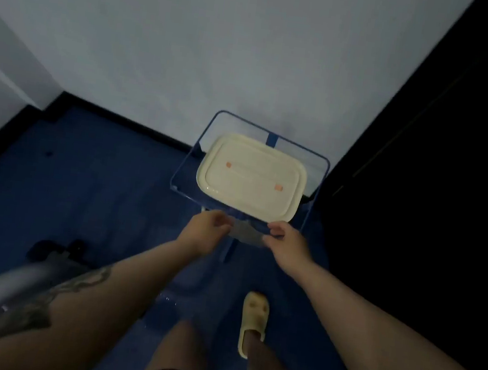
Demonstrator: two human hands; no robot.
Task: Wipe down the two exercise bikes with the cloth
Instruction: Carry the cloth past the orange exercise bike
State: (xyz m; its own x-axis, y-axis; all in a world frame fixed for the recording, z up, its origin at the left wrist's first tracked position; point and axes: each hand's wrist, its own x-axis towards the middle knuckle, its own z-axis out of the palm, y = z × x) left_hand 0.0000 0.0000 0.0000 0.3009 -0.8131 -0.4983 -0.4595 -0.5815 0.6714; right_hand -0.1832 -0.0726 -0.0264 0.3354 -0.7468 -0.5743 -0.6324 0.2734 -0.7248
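Stretching between the two hands, a grey cloth (247, 233) hangs just in front of a clear table (319, 175) bearing a cream tray (251, 178). Left hand (206, 231) and right hand (286, 242) each pinch one edge with curled fingers.

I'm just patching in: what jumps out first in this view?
A cream lidded box sits in a clear blue-edged tray by the white wall, centre frame. Just below it, the left hand and right hand hold a grey cloth stretched between them, over the blue floor.
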